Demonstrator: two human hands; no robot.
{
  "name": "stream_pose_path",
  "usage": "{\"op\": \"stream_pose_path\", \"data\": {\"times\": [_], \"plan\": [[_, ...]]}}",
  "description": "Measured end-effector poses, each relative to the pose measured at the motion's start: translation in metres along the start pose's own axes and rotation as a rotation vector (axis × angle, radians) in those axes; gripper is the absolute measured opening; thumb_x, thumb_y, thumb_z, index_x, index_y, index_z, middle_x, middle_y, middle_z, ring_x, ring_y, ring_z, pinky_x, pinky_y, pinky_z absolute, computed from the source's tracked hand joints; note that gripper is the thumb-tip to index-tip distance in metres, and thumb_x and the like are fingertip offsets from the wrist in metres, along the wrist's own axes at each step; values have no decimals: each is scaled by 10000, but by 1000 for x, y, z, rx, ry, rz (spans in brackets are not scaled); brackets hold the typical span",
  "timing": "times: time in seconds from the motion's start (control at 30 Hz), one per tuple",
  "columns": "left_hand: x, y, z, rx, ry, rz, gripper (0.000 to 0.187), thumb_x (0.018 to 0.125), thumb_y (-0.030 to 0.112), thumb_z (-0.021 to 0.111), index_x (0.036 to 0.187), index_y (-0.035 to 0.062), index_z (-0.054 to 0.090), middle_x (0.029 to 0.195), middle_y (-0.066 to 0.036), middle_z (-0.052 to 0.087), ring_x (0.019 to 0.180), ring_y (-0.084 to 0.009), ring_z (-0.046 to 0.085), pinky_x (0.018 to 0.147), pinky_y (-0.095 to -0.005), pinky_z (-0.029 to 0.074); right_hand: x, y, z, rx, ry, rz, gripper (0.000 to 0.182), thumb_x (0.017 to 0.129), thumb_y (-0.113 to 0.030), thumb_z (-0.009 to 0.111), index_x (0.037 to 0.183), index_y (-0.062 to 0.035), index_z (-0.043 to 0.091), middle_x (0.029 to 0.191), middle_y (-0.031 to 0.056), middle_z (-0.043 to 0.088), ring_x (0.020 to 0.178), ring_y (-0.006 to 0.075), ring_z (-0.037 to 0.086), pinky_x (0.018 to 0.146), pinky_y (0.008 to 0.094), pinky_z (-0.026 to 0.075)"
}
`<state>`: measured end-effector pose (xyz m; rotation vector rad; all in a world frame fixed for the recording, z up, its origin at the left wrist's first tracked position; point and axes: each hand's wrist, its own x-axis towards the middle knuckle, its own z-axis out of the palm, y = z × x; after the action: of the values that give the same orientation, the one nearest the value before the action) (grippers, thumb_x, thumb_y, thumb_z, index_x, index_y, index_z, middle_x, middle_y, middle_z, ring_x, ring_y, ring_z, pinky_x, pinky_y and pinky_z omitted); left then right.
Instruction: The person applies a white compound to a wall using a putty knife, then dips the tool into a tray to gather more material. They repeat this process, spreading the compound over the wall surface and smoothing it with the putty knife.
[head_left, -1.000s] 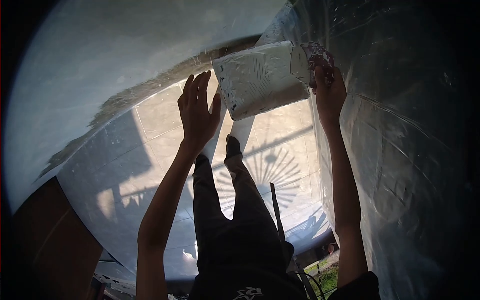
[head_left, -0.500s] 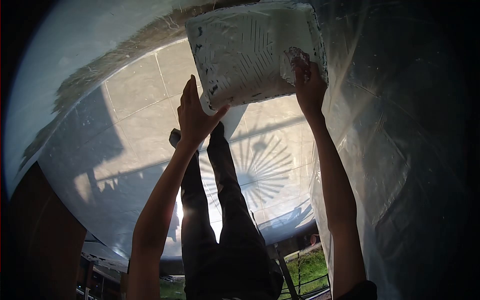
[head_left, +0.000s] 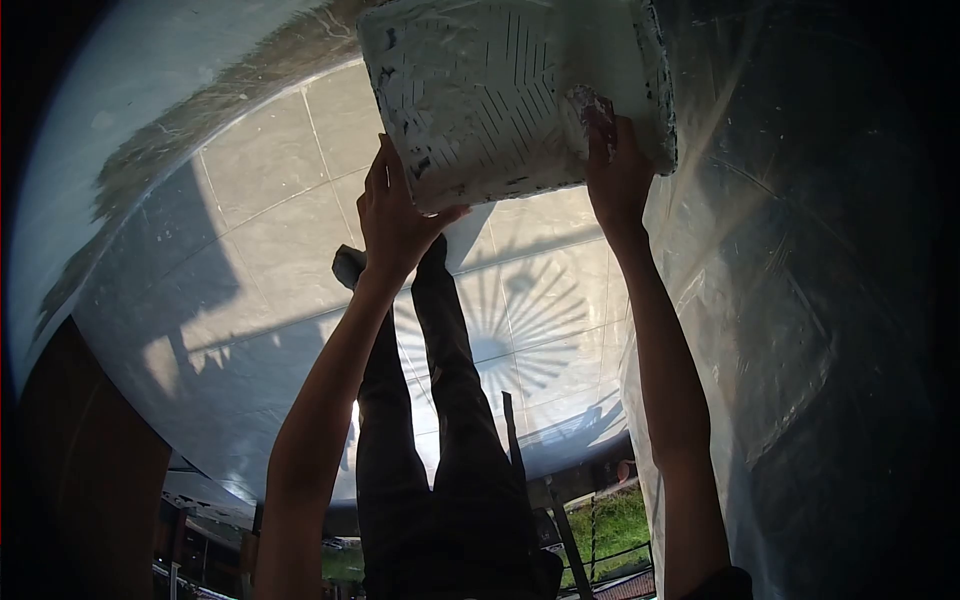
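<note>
A white paint-smeared paint tray (head_left: 470, 95) with slanted ridges fills the top middle of the head view. My left hand (head_left: 392, 215) grips its near left corner, fingers along the side edge and thumb along the near edge. Closed around a crumpled, paint-coated wad (head_left: 582, 112), my right hand (head_left: 618, 172) rests over the right part of the tray. Whether the wad is a sponge or a cloth I cannot make out. Part of it is hidden by my fingers.
Pale floor tiles (head_left: 270, 150) lie below, crossed by shadows. Plastic sheeting (head_left: 760, 330) hangs along the right. A curved wall with a brown, rough band (head_left: 190, 110) is at upper left. My legs (head_left: 450, 370) stand beneath my arms. Green grass (head_left: 620, 530) shows at the bottom.
My left hand has moved from just beside the tray's corner onto it. The tray sits slightly higher and further right in view. My right hand still holds the wad.
</note>
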<state>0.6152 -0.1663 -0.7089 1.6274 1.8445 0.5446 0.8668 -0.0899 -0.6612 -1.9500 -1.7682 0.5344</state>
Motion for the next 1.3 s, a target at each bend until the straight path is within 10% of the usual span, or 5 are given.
{"op": "stream_pose_path", "data": {"times": [0.8, 1.3], "plan": [[-2, 5, -2, -26, 0, -42, 1290, 573, 418, 911, 1525, -27, 162, 1452, -246, 390, 1347, -373, 408, 1067, -501, 369, -23, -11, -4, -112, -315, -716, 166, 842, -52, 710, 1002, -62, 666, 754, 92, 643, 656, 248, 604, 602, 358, 499], [-2, 7, -2, 51, 29, -39, 1314, 523, 426, 924, 1507, -59, 201, 1424, -250, 430, 1328, -357, 437, 1045, -493, 396, 63, -44, 11, -167, -953, -548, 191, 886, -158, 686, 1059, -83, 650, 880, 86, 732, 825, 257, 701, 729, 392, 531]]}}
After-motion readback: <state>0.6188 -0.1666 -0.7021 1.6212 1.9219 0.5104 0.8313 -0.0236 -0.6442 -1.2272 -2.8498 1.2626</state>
